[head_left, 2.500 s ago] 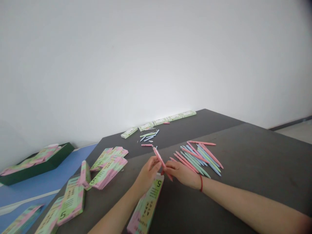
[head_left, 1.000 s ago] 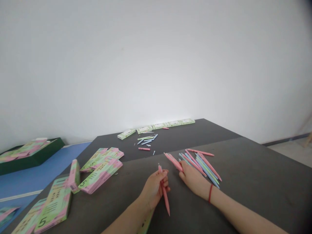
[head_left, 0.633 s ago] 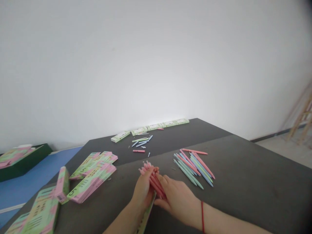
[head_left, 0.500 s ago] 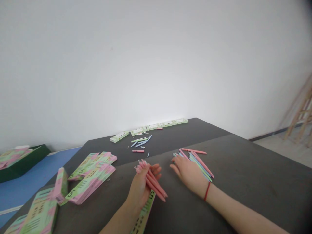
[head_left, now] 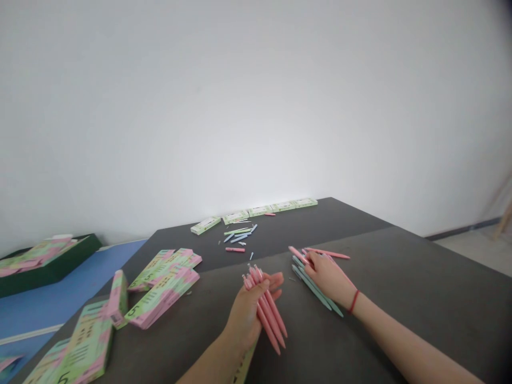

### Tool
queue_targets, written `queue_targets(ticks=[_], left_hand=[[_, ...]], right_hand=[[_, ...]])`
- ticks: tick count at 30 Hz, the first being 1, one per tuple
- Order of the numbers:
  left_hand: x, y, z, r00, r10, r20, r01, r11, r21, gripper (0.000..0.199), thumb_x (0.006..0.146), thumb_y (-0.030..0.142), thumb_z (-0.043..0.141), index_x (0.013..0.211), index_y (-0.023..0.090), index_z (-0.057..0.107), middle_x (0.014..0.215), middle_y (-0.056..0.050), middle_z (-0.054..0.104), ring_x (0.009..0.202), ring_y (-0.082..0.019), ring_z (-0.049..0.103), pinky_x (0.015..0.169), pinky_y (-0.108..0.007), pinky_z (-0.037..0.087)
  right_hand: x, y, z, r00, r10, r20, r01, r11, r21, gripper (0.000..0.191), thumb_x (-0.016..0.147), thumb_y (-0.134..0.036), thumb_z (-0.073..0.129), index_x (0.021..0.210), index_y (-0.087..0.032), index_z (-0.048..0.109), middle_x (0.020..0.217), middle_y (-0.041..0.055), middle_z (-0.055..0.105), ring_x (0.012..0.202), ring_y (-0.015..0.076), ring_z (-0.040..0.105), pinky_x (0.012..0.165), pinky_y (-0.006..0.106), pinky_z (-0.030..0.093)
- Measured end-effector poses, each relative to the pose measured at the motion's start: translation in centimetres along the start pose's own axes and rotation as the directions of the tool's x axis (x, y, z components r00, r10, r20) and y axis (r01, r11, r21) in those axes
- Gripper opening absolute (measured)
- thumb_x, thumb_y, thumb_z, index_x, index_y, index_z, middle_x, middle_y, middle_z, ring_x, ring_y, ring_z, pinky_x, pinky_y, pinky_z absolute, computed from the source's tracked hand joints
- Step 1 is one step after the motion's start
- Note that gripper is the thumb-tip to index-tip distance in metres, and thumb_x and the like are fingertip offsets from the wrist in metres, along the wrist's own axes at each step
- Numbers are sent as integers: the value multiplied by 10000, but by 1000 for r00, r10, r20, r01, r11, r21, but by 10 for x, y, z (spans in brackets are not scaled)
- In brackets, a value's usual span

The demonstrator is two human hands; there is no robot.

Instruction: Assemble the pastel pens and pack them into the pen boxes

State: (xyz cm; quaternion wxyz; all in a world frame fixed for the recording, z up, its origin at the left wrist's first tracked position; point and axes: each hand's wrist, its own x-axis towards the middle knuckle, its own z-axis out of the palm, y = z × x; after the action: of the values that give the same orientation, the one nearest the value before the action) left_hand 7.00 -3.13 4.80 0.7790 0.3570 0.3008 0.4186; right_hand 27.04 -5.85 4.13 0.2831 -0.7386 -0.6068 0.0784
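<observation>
Several pink pens point(head_left: 272, 316) lie in my left hand point(head_left: 250, 309), its thumb pressed over them and the other fingers partly spread. Under that hand a green box point(head_left: 245, 365) shows in part. My right hand point(head_left: 328, 273), with a red cord at the wrist, pinches a pink pen point(head_left: 298, 254) between thumb and fingers. Green pens point(head_left: 316, 288) lie on the dark table beside and beneath it, and another pink pen point(head_left: 330, 253) rests just behind. The palm hides part of this pile.
Pink and green boxes point(head_left: 162, 296) are piled at the left. A row of pale green boxes point(head_left: 260, 211) stands along the wall, with loose pens point(head_left: 240, 232) before it. A dark green tray point(head_left: 52, 272) holds more boxes on a blue surface point(head_left: 36, 309).
The view has shifted, so the table things appear further right. My right hand has closed on a pink pen over the pile. My left hand still holds its pink pens.
</observation>
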Motion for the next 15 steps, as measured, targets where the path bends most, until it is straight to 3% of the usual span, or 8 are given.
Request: queue_targets(ticks=[2, 4, 6, 8, 10, 15], left_hand=[[-1, -3, 3, 998, 51, 41, -51, 999, -2, 116, 726, 142, 689, 809, 139, 608, 1013, -133, 720, 1071, -268, 623, 959, -372, 444], [-1, -6, 7, 992, 103, 76, -103, 995, -10, 141, 704, 170, 712, 804, 144, 616, 982, -113, 727, 1065, -271, 622, 953, -373, 443], [-1, -9, 10, 984, 146, 101, -148, 989, 17, 175, 710, 239, 715, 828, 148, 624, 962, -103, 727, 1007, -279, 644, 905, -392, 471], [0, -12, 13, 978, 179, 103, -187, 979, 83, 224, 726, 301, 701, 875, 146, 638, 950, -101, 725, 944, -275, 660, 863, -394, 489], [2, -13, 13, 972, 214, 92, -227, 961, 160, 240, 746, 317, 683, 905, 140, 653, 940, -101, 723, 912, -257, 663, 863, -369, 484], [1, -9, 13, 946, 310, 94, -324, 891, 317, 206, 747, 240, 693, 937, 162, 681, 1029, -92, 702, 1005, -238, 611, 944, -307, 413]], right_hand=[[-8, -18, 5, 998, -46, 44, 40, 991, 124, 261, 891, -167, 266, 940, -151, 522, 734, 38, 643, 586, 147, 611, 520, 237, 455], [-18, -36, 12, 990, -113, 86, 80, 945, 318, 308, 911, -193, 216, 992, -162, 511, 795, 31, 644, 574, 128, 603, 445, 206, 423], [-27, -50, 20, 976, -189, 110, 96, 820, 564, 292, 918, -248, 259, 985, -169, 532, 827, 36, 633, 620, 134, 598, 459, 206, 428], [-33, -57, 26, 962, -254, 99, 109, 691, 715, 254, 910, -292, 342, 955, -174, 563, 804, 28, 618, 685, 149, 586, 585, 236, 472], [-37, -58, 29, 952, -292, 87, 131, 651, 748, 252, 910, -334, 386, 930, -179, 584, 759, 13, 600, 716, 161, 567, 713, 276, 475], [-43, -55, 32, 938, -327, 117, 132, 648, 750, 409, 936, -500, 332, 989, -178, 577, 717, 11, 568, 655, 168, 543, 684, 299, 482]])
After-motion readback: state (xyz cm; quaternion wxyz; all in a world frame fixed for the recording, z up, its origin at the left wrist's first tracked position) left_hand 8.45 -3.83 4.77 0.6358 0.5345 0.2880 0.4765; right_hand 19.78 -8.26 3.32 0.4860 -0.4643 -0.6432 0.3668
